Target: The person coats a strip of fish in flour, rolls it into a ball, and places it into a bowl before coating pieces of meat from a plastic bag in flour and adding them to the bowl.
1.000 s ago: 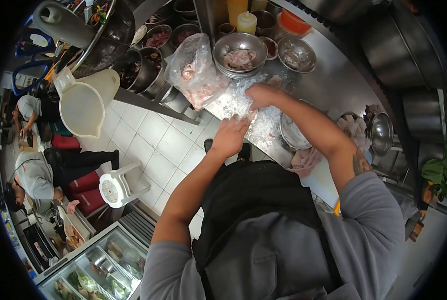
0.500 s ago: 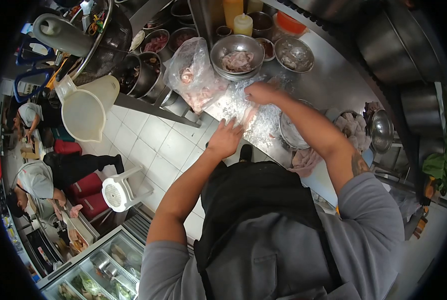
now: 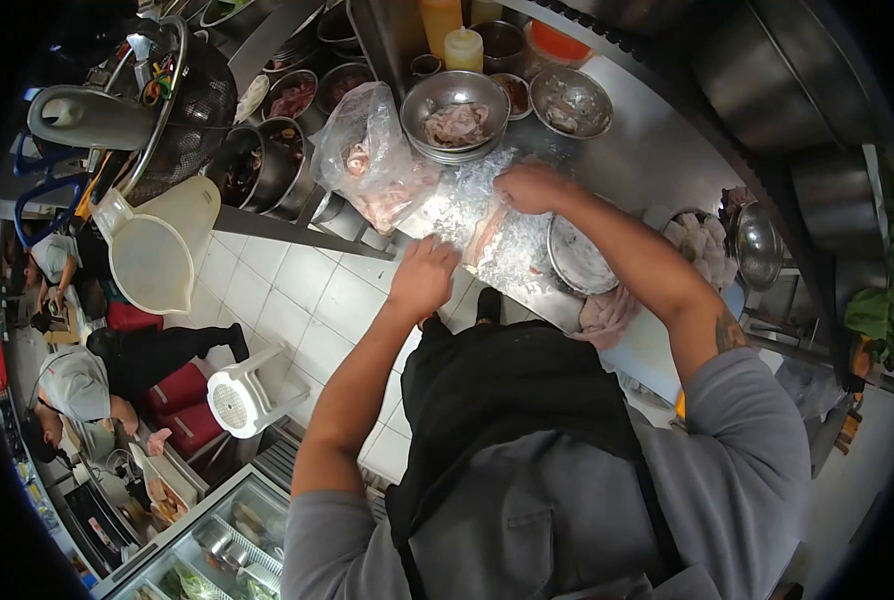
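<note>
A long pale strip of meat lies on the counter over crinkled clear plastic film dusted with white powder. My right hand is closed in a fist at the strip's far end; what its fingers grip is hidden. Off the counter's left edge, my left hand has its fingers curled together, slightly blurred, and I cannot make out anything in them. Just beyond is a clear plastic bag with raw meat. A metal bowl of meat pieces sits on stacked bowls behind the film.
A powdery round metal pan lies below my right forearm, near a pink cloth. Another metal bowl and a squeeze bottle stand at the back. On the floor is a white stool. Two other people work at the left.
My left hand has come off the meat strip, moving left and toward me, its spread fingers now curled. My right hand stays near the strip's far end. The whole view has shifted slightly.
</note>
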Demonstrator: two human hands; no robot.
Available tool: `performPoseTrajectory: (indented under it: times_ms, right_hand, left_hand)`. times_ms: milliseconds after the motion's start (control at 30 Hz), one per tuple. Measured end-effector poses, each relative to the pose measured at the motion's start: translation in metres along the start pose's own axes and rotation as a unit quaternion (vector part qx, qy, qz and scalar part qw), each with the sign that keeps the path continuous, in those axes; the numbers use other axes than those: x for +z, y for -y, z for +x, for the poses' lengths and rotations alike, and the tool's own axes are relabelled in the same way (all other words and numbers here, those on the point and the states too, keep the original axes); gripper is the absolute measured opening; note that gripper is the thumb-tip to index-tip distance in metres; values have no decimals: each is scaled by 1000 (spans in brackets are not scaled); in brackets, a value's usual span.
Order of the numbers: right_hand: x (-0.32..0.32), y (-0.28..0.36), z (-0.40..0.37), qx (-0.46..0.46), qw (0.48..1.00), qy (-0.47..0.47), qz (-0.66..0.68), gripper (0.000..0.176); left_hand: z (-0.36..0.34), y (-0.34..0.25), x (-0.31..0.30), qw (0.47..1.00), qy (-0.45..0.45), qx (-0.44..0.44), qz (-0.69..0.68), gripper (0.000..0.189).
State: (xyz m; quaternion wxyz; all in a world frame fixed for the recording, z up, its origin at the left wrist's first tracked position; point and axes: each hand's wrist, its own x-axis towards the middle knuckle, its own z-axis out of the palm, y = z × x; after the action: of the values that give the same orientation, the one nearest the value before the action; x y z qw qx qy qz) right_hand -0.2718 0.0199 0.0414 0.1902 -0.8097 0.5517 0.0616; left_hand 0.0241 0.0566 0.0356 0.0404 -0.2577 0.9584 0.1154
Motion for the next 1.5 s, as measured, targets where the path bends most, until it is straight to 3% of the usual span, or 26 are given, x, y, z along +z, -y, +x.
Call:
performPoseTrajectory:
  times_ms: [67,200,300,400,500,600,800,867,967,1067,1200,1300,1400,1500]
  right_hand:
    - [-2,13,-9,9,1000,-8,2,16]
    - [9,31,-20,25,995,83,-55,24]
    - [21,34,-28,14,997,50,-59,24]
    - [13,38,-36,38,995,76,-42,23]
    - [36,1,-27,8,999,-23,35,22]
    - [10,-25,-31,65,988,-139,29,22]
    - [16,-60,-20,55,996,-62,-24,24]
    - [17,-60,-20,66,994,-80,-20,24]
    - [15,-57,-21,77,994,-75,-22,24]
    - [13,-61,-19,77,992,-95,-27,24]
    - [-43,-61,-39,123,977,-169,37,24]
    - [-65,-91,-41,270,922,-276,41,24]
    - [-54,-141,-18,272,954,-128,7,29]
    - [-29,-164,2,218,973,-80,-7,35]
  left_hand:
    - [29,-7,8,996,-76,-27,-21,48]
    - [74,-3,20,1000,-13,-14,17,49]
    - [70,9,16,998,19,-49,36,48]
    - [56,17,15,998,-28,-49,24,49]
    - [38,5,23,999,-51,2,11,45]
    - [17,-9,20,997,-23,70,14,46]
    - [3,-6,23,997,-17,70,11,42]
    - [1,-5,20,997,-13,77,2,39]
    - [-2,-7,25,996,-57,63,-15,35]
    - [-2,-8,18,998,-16,54,-12,33]
    - [-5,-4,8,990,-109,-14,-89,38]
    - [-1,-5,2,973,-169,-67,-140,36]
    - [9,-15,-11,963,-206,-70,-157,32]
    - [15,-27,-22,960,-221,-61,-161,30]
